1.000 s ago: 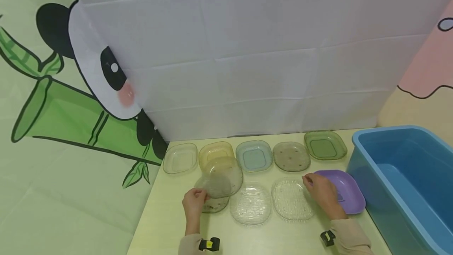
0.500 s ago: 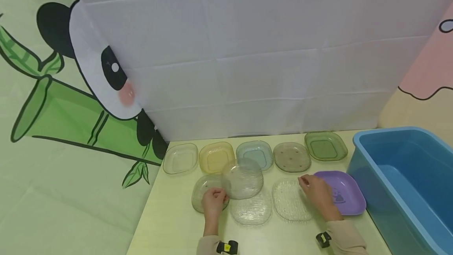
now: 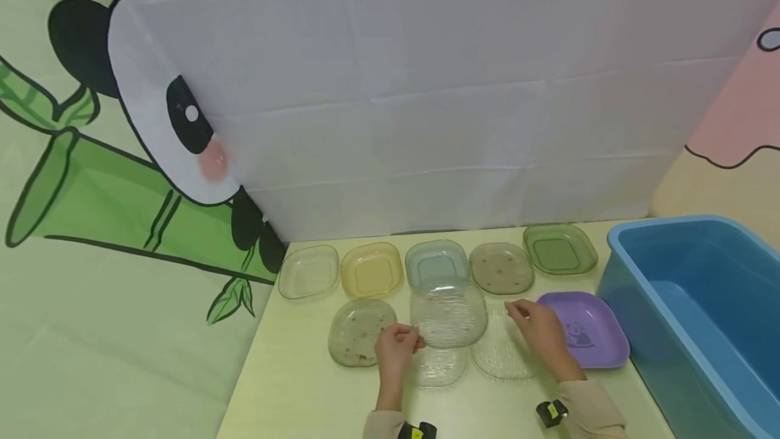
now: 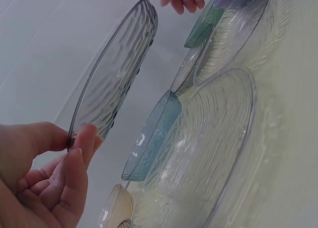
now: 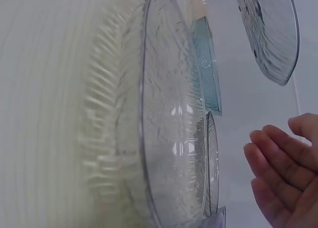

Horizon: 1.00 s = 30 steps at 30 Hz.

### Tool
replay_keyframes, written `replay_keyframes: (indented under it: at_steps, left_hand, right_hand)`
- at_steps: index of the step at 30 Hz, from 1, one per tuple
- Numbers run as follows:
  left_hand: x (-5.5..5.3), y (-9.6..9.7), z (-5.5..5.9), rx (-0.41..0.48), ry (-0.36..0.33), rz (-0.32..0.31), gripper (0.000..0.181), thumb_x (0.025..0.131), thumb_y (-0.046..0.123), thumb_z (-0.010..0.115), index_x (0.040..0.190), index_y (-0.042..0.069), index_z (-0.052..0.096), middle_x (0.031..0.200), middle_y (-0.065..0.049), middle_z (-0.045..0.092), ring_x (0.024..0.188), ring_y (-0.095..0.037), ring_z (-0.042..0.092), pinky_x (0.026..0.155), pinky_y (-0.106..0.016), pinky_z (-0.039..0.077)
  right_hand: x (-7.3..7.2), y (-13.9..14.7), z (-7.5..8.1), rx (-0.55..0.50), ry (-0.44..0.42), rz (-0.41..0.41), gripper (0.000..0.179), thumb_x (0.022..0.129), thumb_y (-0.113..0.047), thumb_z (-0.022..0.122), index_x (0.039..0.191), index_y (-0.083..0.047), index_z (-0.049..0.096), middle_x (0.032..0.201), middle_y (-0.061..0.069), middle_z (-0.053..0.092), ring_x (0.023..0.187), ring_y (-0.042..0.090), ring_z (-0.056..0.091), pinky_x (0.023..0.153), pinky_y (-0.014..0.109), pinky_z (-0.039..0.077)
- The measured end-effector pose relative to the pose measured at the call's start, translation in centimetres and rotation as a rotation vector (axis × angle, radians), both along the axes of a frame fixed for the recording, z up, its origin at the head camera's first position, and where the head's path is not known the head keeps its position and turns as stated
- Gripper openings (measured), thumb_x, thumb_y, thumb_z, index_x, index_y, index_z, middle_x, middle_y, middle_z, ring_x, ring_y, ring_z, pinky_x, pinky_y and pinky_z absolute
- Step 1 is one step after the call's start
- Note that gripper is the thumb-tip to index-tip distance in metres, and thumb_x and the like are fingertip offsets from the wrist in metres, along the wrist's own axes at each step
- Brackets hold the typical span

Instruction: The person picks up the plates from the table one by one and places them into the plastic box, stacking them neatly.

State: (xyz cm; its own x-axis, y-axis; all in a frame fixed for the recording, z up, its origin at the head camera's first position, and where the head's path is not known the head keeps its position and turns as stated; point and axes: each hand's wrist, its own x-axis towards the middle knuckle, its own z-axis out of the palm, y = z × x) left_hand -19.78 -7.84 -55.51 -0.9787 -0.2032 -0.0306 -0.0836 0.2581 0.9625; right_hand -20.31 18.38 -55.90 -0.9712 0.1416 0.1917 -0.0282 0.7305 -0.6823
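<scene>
My left hand pinches a clear greyish plate by its near rim. In the left wrist view this plate is raised and tilted, with thumb and fingertips at its lower end. Below it lies a clear ribbed plate, partly covered in the head view. My right hand hovers over another clear ribbed plate; the right wrist view shows its fingers loosely bent around nothing. Just right of that hand sits a purple plate. Left of my left hand lies a grey-brown plate.
Along the back stand a clear plate, a yellow plate, a blue plate, a grey-brown dotted plate and a green plate. A deep blue tub stands at the table's right edge.
My left hand has carried the clear greyish plate rightward, from over the left grey-brown plate to over the middle ribbed plate. My right hand has shifted slightly left, still holding nothing.
</scene>
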Motion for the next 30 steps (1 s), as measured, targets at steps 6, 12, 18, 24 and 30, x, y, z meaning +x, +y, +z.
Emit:
replay_keyframes:
  at_steps: [6,12,18,24,30]
  left_hand:
    - [0.4,1.2,0.1,0.038,0.033,-0.017,0.011,0.082,0.006,0.065,0.077,-0.003,0.062,0.063,-0.013,0.068,0.050,-0.008,0.062,0.052,-0.019,0.049]
    - [0.6,2.2,0.1,0.056,0.036,-0.016,0.010,0.081,0.006,0.066,0.077,-0.003,0.062,0.062,-0.014,0.067,0.050,-0.007,0.062,0.052,-0.018,0.048]
    - [0.7,3.2,-0.1,0.076,0.061,-0.014,0.008,0.082,0.006,0.064,0.078,-0.001,0.063,0.063,-0.014,0.067,0.052,-0.014,0.064,0.053,-0.020,0.049]
    - [1.3,4.3,-0.2,0.039,0.133,-0.024,0.007,0.081,0.007,0.065,0.076,0.001,0.063,0.060,-0.009,0.066,0.052,-0.017,0.064,0.048,-0.017,0.043]
    - [1.6,5.1,0.0,0.049,0.135,-0.029,0.006,0.081,0.007,0.065,0.077,0.002,0.062,0.060,-0.008,0.066,0.052,-0.013,0.063,0.047,-0.015,0.041]
  right_hand:
    - [0.0,-0.4,0.5,-0.067,-0.047,-0.008,0.035,0.094,-0.037,0.048,0.091,-0.010,0.071,0.083,0.005,0.071,0.076,0.021,0.065,0.062,0.032,0.046]
    - [0.0,-0.9,0.7,-0.105,-0.098,-0.033,0.042,0.095,-0.041,0.043,0.082,-0.011,0.070,0.079,0.004,0.069,0.068,0.013,0.057,0.061,0.027,0.040]
    - [0.3,-1.1,0.7,-0.142,-0.097,-0.027,0.046,0.097,-0.042,0.038,0.085,-0.012,0.071,0.078,0.003,0.067,0.073,0.013,0.059,0.067,0.031,0.044]
    - [0.6,-1.1,0.6,-0.162,-0.080,-0.026,0.048,0.098,-0.040,0.036,0.087,-0.009,0.071,0.079,0.004,0.069,0.080,0.021,0.064,0.073,0.036,0.047]
    - [0.6,-0.9,0.5,-0.133,-0.051,-0.009,0.045,0.099,-0.035,0.036,0.087,-0.007,0.069,0.076,0.003,0.068,0.078,0.022,0.063,0.072,0.036,0.047]
